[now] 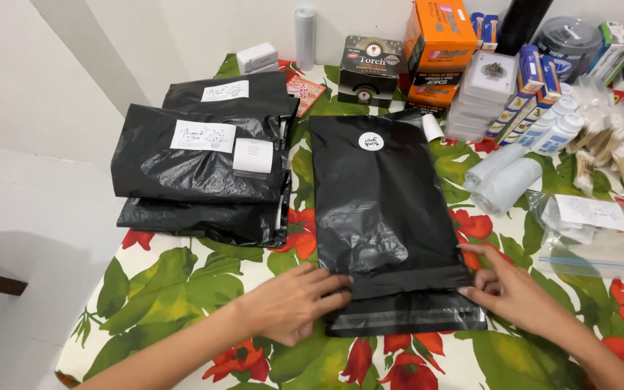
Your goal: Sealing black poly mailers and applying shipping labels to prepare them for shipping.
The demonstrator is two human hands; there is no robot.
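Both hands lie flat and open on the near end of a black plastic mailer bag (pixel 384 217), clamped on nothing. The left hand (pixel 294 303) presses its fingertips against the bag's lower left edge, where the flap is folded over; the right hand (pixel 514 289) touches the lower right corner with spread fingers, the forefinger pointing along the fold. The bag is a long glossy rectangle at the centre of the frame, lumpy in the middle, with a round white sticker (pixel 371 141) near its far end and a clear adhesive strip across its near end.

It lies on a floral tablecloth (pixel 175 282) (red blooms, big green leaves, smooth and shiny). At upper left sits a stack of filled black bags (pixel 196 173), crinkled, bearing white paper labels. Just right of the centre bag lie pale grey rolls (pixel 503 180) of soft plastic. Along the top stand an orange carton (pixel 438 36), a dark tin box (pixel 371 68) and a stack of clear square cases (pixel 482 94)
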